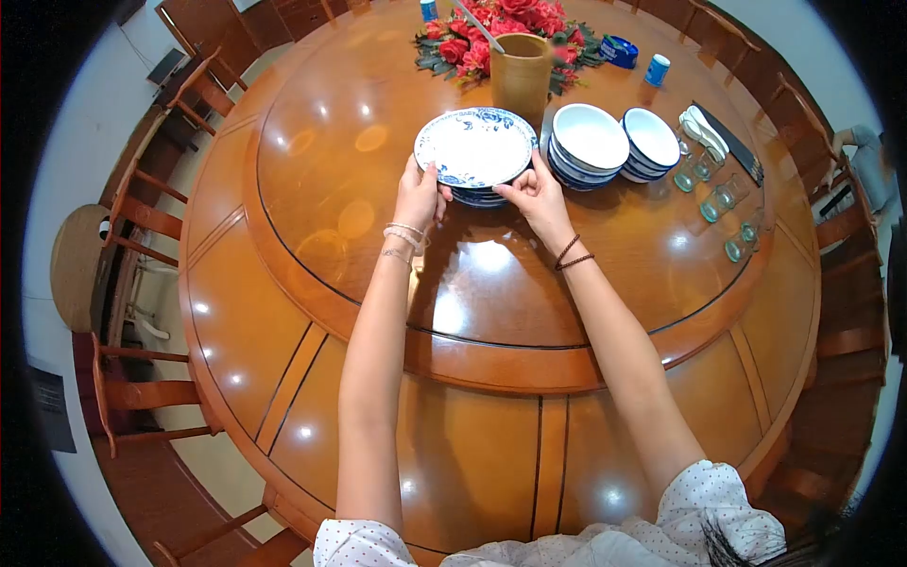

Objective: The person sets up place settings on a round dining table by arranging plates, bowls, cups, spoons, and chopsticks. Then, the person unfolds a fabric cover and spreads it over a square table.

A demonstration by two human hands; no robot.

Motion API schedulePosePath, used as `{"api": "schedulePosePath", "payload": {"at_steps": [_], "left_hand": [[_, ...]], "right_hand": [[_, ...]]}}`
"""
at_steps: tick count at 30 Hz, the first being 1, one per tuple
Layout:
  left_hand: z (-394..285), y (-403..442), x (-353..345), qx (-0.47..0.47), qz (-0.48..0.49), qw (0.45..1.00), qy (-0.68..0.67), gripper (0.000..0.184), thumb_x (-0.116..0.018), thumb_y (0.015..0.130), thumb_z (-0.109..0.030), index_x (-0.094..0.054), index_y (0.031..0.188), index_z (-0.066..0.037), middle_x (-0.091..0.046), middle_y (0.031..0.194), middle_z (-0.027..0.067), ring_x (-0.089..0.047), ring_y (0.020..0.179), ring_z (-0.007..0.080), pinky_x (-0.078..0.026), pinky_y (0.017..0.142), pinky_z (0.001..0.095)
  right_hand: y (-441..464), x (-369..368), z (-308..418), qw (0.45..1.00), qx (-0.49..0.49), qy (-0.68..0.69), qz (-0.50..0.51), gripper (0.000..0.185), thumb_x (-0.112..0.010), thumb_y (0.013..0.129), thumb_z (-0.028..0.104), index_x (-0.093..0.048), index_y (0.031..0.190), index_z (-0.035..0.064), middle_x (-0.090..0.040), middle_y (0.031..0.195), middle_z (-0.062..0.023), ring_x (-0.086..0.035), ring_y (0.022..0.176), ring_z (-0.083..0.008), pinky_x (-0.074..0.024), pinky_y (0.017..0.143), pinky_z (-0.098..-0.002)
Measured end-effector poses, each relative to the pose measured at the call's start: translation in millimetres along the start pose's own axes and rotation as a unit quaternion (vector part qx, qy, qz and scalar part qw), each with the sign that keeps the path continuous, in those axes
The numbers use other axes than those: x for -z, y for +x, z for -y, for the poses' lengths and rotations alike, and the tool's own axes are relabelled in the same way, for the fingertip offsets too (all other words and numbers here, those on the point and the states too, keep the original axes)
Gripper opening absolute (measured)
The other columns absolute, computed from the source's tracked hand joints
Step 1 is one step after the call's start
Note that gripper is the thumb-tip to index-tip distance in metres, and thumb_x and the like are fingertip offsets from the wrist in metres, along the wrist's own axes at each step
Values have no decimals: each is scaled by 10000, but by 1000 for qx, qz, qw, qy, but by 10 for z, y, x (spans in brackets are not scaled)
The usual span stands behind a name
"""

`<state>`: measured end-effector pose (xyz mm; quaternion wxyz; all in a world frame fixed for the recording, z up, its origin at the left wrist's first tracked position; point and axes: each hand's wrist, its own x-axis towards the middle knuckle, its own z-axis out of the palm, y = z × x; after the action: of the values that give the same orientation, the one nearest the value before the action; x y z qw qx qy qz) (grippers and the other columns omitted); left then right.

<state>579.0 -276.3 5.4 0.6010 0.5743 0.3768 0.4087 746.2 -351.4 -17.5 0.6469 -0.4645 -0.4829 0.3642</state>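
A white plate (475,146) with a blue floral rim is between my two hands, at the top of a stack of blue-edged dishes (479,197). My left hand (421,195) grips the plate's left edge, thumb near the rim. On the opposite edge my right hand (537,195) closes its fingers around the rim. Whether the plate is touching the stack I cannot tell. Just right of my right hand stands a stack of white bowls (590,138) with blue outsides, and beside it a stack of smaller bowls (651,138).
The dishes stand on a round wooden turntable (321,217) on a large table. Behind the plate are a brown pot (521,76) and red flowers (472,42). Small glasses (718,203), white spoons (704,130) and dark chopsticks (732,146) lie at the right. Wooden chairs surround the table.
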Motion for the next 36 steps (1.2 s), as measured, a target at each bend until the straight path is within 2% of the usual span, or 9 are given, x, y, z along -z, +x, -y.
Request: {"api": "schedulePosePath", "payload": {"at_steps": [10,14,16,17,18,22,26,30,36], "left_hand": [[-13,21,-95,46,-19,996,72,367,-363,918,-248,-327,1194,-8,-499,485,63,-396,284,109,-308,264,217],[27,-564,-224,5,-158,982,102,486,-415,903,-262,-269,1279,9,-496,504,47,-431,357,79,-334,329,199],[152,-1275,-266,-43,-153,985,74,429,-427,901,-228,-326,1254,-8,-502,554,27,-442,413,63,-367,390,186],[41,-1734,-337,15,-157,986,49,367,-440,893,-165,-374,1224,-20,-514,608,21,-456,476,47,-386,431,180],[309,-2153,-285,-27,-163,981,97,317,-450,883,-124,-420,1184,-28,-520,633,29,-465,526,43,-387,446,183],[390,-4048,-391,-39,-255,930,263,119,-437,809,28,-535,869,-5,-568,707,75,-534,645,142,-436,587,252],[129,-5410,-519,5,-310,883,353,158,-449,665,72,-567,647,-32,-593,744,97,-556,722,240,-450,642,316],[-250,-6014,-600,-15,-383,829,407,143,-431,560,71,-492,477,-29,-591,733,87,-538,707,237,-438,628,314],[-1250,-6571,-1021,-126,-478,756,429,91,-452,514,48,-492,475,-25,-587,697,103,-525,632,238,-432,574,304]], "right_hand": [[-64,41,-21,999,-43,-23,-24,866,-623,766,59,36,1311,-76,-455,591,19,-411,504,-28,-364,409,-170],[-1001,149,24,974,-11,-228,14,685,-614,759,70,-223,1317,1,-517,715,-33,-506,651,-119,-450,588,-238],[-1582,207,134,916,96,-386,45,553,-629,734,104,-400,1233,38,-544,909,-103,-518,879,-227,-427,780,-344],[-1830,208,250,899,83,-423,73,499,-604,755,170,-427,1202,35,-509,1028,-122,-462,991,-255,-368,859,-377],[-1967,203,373,880,71,-459,102,462,-578,776,236,-453,1171,31,-473,1147,-141,-405,1102,-283,-310,938,-410],[-2025,79,400,798,103,-578,134,518,-488,811,387,-446,1187,33,-399,1263,-123,-322,1198,-273,-230,996,-409],[-2035,95,372,783,134,-590,147,565,-468,813,443,-453,1184,17,-388,1276,-151,-322,1204,-282,-216,994,-423],[-2033,114,307,764,168,-602,158,545,-480,809,402,-440,1202,27,-382,1293,-134,-313,1218,-272,-216,995,-427],[-2025,133,232,702,144,-667,202,542,-357,873,420,-349,1281,64,-274,1368,-102,-253,1259,-254,-213,1009,-416]]}}
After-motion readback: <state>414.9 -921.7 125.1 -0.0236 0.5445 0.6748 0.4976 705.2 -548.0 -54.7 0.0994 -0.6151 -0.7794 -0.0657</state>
